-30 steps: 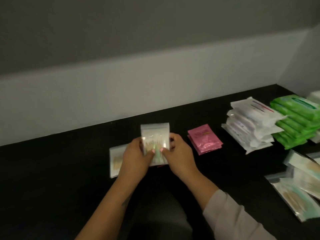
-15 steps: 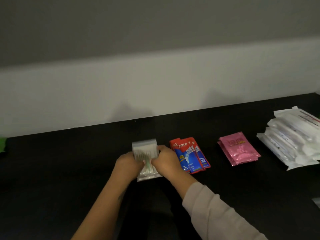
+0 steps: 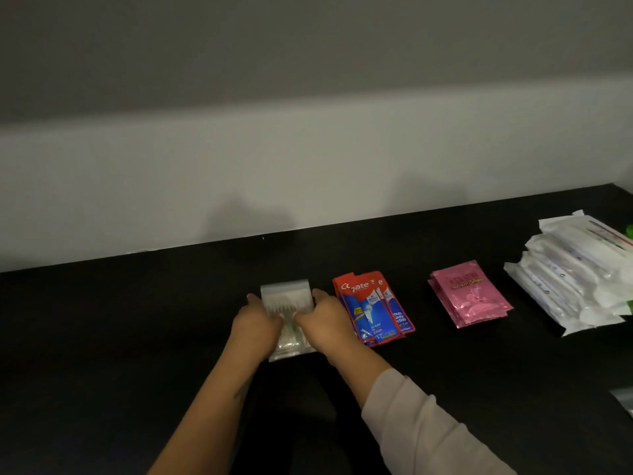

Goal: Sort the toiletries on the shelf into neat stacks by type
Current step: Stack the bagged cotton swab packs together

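Observation:
A stack of clear cotton-swab packets lies flat on the black shelf. My left hand grips its left side and my right hand grips its right side, thumbs on top. Just right of it lies a pile of red-and-blue toothpaste sachets, touching my right hand. Farther right sit a stack of pink sachets and a tall pile of white wrapped packets.
A white wall band runs along the back of the shelf. A sliver of green packets shows at the right edge behind the white pile. A clear packet corner pokes in at the lower right.
The swab packets went from held upright above the shelf down to lying flat on it. The view swung left, so the green stack and loose packets on the right left the frame.

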A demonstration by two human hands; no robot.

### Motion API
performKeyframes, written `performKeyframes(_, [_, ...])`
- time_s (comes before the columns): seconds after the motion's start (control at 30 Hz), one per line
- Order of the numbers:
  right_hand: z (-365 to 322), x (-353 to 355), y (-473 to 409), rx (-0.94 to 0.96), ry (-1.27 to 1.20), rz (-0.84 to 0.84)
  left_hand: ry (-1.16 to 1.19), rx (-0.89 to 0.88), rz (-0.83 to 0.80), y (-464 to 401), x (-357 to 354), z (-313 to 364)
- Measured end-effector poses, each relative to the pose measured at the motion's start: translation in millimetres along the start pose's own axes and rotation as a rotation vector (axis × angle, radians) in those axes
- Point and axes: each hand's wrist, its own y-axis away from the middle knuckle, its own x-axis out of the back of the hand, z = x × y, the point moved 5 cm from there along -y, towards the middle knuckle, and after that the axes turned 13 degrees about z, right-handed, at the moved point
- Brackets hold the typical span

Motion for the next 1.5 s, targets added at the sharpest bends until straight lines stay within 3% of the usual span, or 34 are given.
performKeyframes(0.13, [2, -7, 1, -0.056, -0.066, -0.053, -0.017, 0.032, -0.048, 3, -2, 3])
performKeyframes(0.3, [-5, 12, 10, 0.02, -0.043, 0.028, 0.157, 0.003, 0.096, 10, 6, 5])
performKeyframes(0.43, [-17, 46, 23, 0.17, -0.098, 0.133, 0.233, -0.179, 0.293, 24, 21, 20])
performKeyframes(0.6, [-10, 90, 39, 0.203, -0.207, 0.211, 0.331, -0.463, 0.455, 53, 22, 56])
performKeyframes(0.87, [37, 169, 52, 0.123, -0.275, 0.334, 0.411, -0.6, 0.335, 95, -24, 125])
performKeyframes(1.5, [227, 368, 89, -0.134, -0.216, 0.713, 0.307, -0.844, 0.023, 239, -177, 269])
